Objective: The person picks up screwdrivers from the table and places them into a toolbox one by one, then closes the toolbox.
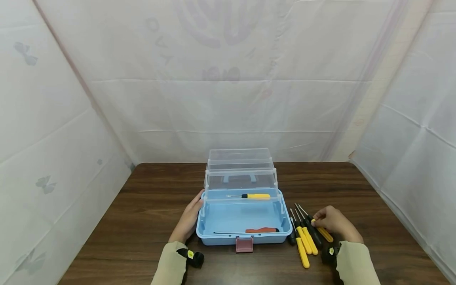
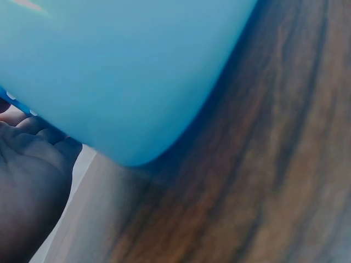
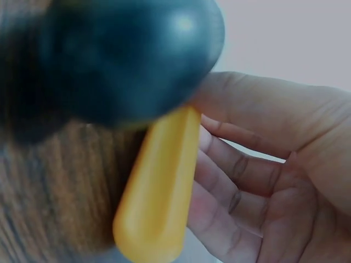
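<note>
A light blue toolbox (image 1: 244, 239) stands with its clear lid and trays (image 1: 240, 180) raised at the back. My left hand (image 1: 189, 219) holds the toolbox's left side near the rim; in the left wrist view its fingers are partly hidden behind the blue wall (image 2: 120, 82). To the right of the box, my right hand (image 1: 336, 223) pinches a yellow-handled screwdriver (image 1: 326, 235) lying beside other screwdrivers. In the right wrist view, the yellow handle (image 3: 159, 192) is against the fingers, with a large black handle (image 3: 131, 60) close in front.
Inside the toolbox lies a red-handled screwdriver (image 1: 261, 230). A yellow and black screwdriver (image 1: 258, 196) rests in a clear tray. Several yellow- and black-handled screwdrivers (image 1: 303, 247) lie together on the brown wooden table (image 1: 135, 233). White sheeting (image 1: 235, 107) surrounds the table.
</note>
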Action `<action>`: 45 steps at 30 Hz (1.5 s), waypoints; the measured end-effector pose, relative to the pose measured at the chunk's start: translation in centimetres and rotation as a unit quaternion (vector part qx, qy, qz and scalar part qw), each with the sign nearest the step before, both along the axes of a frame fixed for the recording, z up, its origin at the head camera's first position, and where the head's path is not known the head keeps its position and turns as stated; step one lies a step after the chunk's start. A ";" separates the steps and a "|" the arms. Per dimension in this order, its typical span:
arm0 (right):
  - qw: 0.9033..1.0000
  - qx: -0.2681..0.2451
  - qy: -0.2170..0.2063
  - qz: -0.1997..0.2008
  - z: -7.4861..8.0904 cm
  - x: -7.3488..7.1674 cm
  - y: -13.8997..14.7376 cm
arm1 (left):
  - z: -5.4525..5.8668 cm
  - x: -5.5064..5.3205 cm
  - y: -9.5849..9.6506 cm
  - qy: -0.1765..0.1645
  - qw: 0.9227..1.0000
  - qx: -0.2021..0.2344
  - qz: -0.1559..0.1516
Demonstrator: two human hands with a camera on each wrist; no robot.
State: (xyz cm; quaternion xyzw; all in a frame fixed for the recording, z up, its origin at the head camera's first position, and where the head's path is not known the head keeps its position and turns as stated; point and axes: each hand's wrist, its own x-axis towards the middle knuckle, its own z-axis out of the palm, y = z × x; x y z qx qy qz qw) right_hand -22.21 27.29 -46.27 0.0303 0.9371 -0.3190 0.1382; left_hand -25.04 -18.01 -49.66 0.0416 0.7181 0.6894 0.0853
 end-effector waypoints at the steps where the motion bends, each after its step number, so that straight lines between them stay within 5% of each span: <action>1: 1.000 0.000 0.000 0.002 0.0 0.0 0.0 | 0.0 0.0 0.0 0.000 1.000 0.002 0.000; 24: 1.000 0.000 0.021 0.024 1.0 -0.7 0.2 | -0.1 0.0 0.1 -0.004 1.000 0.006 -0.003; 45: 0.996 -0.010 0.057 0.065 3.8 -1.2 -0.7 | -0.4 -0.2 -0.1 -0.004 1.000 0.012 -0.001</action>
